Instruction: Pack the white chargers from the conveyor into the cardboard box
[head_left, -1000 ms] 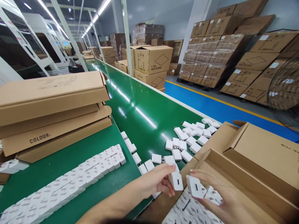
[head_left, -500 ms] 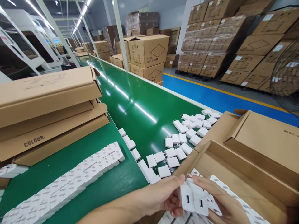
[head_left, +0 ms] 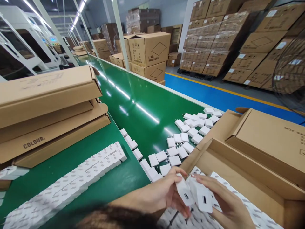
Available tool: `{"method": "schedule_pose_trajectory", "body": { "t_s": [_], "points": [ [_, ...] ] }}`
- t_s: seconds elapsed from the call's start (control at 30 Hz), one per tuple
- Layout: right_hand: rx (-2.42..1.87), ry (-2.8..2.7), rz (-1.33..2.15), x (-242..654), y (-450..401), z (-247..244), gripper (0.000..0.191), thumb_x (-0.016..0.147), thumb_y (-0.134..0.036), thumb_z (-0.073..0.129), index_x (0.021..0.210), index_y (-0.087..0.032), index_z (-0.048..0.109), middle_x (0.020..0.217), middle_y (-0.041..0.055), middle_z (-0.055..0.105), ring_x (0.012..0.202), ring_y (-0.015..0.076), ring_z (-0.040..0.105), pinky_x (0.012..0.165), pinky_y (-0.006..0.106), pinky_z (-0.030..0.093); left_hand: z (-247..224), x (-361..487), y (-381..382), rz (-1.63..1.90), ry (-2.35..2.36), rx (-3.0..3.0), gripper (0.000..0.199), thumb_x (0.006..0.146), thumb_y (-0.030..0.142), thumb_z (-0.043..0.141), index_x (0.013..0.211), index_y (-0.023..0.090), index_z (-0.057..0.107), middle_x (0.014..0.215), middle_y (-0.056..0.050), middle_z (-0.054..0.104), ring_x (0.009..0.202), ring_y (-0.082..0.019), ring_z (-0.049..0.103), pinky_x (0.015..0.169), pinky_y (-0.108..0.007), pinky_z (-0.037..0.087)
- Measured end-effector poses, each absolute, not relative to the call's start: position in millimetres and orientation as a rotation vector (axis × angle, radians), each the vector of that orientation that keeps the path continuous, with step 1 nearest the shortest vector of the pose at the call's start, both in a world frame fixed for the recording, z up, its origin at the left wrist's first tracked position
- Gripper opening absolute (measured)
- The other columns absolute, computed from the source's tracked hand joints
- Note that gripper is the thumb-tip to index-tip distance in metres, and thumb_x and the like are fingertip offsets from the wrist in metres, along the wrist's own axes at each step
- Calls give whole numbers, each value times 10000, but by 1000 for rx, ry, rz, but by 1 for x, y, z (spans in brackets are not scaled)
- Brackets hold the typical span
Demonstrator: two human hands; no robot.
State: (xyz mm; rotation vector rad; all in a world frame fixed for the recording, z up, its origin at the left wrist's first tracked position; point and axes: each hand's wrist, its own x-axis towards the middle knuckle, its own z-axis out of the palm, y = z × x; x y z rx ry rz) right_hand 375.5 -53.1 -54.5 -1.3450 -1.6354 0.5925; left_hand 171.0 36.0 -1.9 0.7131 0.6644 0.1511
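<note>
Between thumb and fingers, my left hand grips a white USB charger, tilted with its USB port facing me. Close beside it, my right hand is closed around another white USB charger, with part of a further white piece showing behind it. Both hands are over the near end of an open cardboard box. Rows of white chargers stand inside that box, partly hidden by my hands. Dark blurred hair covers part of my left forearm.
Loose white chargers lie scattered on the green belt. A double row of chargers stands on the green table at left, near stacked flat cartons. Large cartons stand beyond the belt; a fan is at right.
The two chargers have come apart: the left one is now tilted away from the right one in my left hand. My left hand has shifted slightly up. Hair has come into view below.
</note>
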Motion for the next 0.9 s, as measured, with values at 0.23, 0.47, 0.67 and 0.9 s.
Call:
{"method": "schedule_pose_trajectory", "body": {
  "t_s": [0.23,0.47,0.67,0.9],
  "points": [
    [-1261,-1654,428,366,-42,-40,365,908,-487,603,1270,-475,649,1072,30,822,937,281,775,766,286,641,-5,169,37,502,616,536,475,670,365,719,987,261,379,654,71,600,568,-91,546,604,-207,385],
    [-1203,-1660,473,360,-40,-33,387,875,-456,682,1262,-446,670,1081,50,818,936,288,776,772,284,641,-1,166,35,458,671,587,458,602,357,775,919,228,471,622,84,497,526,-75,408,582,-239,362],
    [-1205,-1648,528,359,-42,-34,365,875,-504,679,1233,-435,684,1080,43,820,943,274,778,772,271,645,-3,164,31,463,678,656,605,531,310,872,953,236,444,623,103,488,560,-77,398,595,-240,330],
    [-1232,-1717,453,356,-41,-31,322,888,-544,643,1200,-466,657,1056,14,824,893,250,788,728,258,655,-20,171,31,399,558,689,809,371,297,983,912,257,382,804,87,561,699,-96,548,652,-227,371]
  ]
}}
